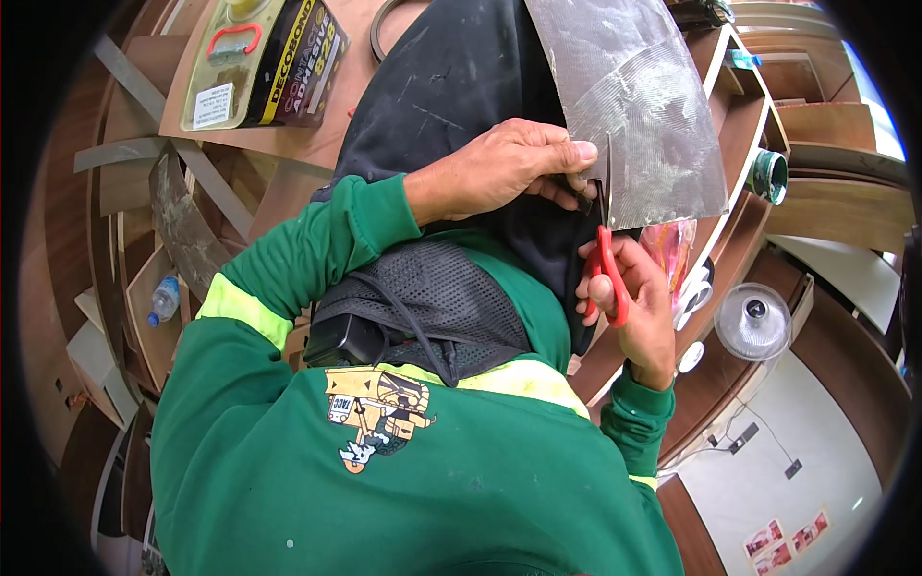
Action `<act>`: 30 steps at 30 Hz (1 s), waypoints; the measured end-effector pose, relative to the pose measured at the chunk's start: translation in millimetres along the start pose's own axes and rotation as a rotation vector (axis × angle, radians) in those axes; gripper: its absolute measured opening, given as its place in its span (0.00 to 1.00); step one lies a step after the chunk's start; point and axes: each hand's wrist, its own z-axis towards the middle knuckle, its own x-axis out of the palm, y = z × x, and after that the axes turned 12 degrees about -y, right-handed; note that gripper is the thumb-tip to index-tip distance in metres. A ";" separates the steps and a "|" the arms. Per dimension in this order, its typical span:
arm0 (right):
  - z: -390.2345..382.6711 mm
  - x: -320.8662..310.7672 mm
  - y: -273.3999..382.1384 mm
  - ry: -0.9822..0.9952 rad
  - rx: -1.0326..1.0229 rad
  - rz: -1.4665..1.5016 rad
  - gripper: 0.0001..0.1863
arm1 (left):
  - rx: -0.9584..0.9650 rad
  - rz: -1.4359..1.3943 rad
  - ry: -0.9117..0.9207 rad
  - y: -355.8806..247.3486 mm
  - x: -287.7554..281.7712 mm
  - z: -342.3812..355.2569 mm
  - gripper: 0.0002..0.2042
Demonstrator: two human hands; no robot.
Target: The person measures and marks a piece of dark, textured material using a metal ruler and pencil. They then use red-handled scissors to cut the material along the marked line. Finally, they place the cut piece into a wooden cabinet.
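Grey sheet (658, 106) lies right of centre at the top, partly over the dark trousers (437, 96). At upper left a squarish tin (216, 82) with a red carry handle stands on a brown board (279, 146); its contents are hidden. Further down that side, a clear plastic bottle (166, 298) with a blue cap lies tilted. The sheet is thin, flat and straight-edged, scored with fine wavy lines. Its long axis runs away from the body, the far end leaning left. Metal-bladed, red-handled scissors (618, 288) point the same way, blades at the sheet's near left part. The left hand (504, 173) pinches the sheet's left edge between thumb and fingers; the right hand (634, 293) has thumb and fingers curled around the scissor handles.
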 end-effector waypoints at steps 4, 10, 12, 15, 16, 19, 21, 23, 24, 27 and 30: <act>-1.2 4.2 0.7 -0.030 -0.028 0.025 0.21 | 0.010 0.005 -0.002 0.2 0.8 0.3 0.17; -2.6 3.9 1.3 -0.057 -0.010 -0.001 0.19 | 0.008 0.012 0.007 0.5 -0.3 2.0 0.18; -1.0 4.3 2.0 -0.052 -0.009 0.005 0.18 | 0.002 0.007 0.011 1.0 -1.4 3.2 0.18; 0.1 4.3 0.6 -0.047 -0.026 0.005 0.17 | -0.001 -0.012 0.015 3.0 -3.0 4.7 0.17; 0.5 4.1 0.5 -0.045 -0.034 0.004 0.17 | -0.001 -0.020 0.015 3.2 -3.3 5.1 0.17; 1.8 2.1 0.8 -0.029 -0.038 -0.006 0.17 | -0.015 -0.020 0.002 1.2 -1.9 4.2 0.17; 2.9 1.1 -0.1 -0.027 -0.037 -0.014 0.17 | -0.016 -0.025 0.018 2.2 -3.2 5.7 0.17; 3.7 0.5 0.3 -0.023 -0.030 -0.022 0.17 | -0.013 -0.024 0.024 4.3 -4.8 6.9 0.17; 4.0 0.2 1.1 -0.020 -0.024 -0.026 0.16 | -0.010 -0.020 0.021 5.7 -5.6 7.3 0.17; 5.0 -2.5 1.8 -0.006 -0.025 -0.061 0.16 | -0.007 -0.021 0.030 5.6 -5.9 8.9 0.17; 7.1 -8.8 -0.8 0.026 -0.017 -0.040 0.16 | 0.002 -0.015 0.049 5.0 -4.9 8.4 0.17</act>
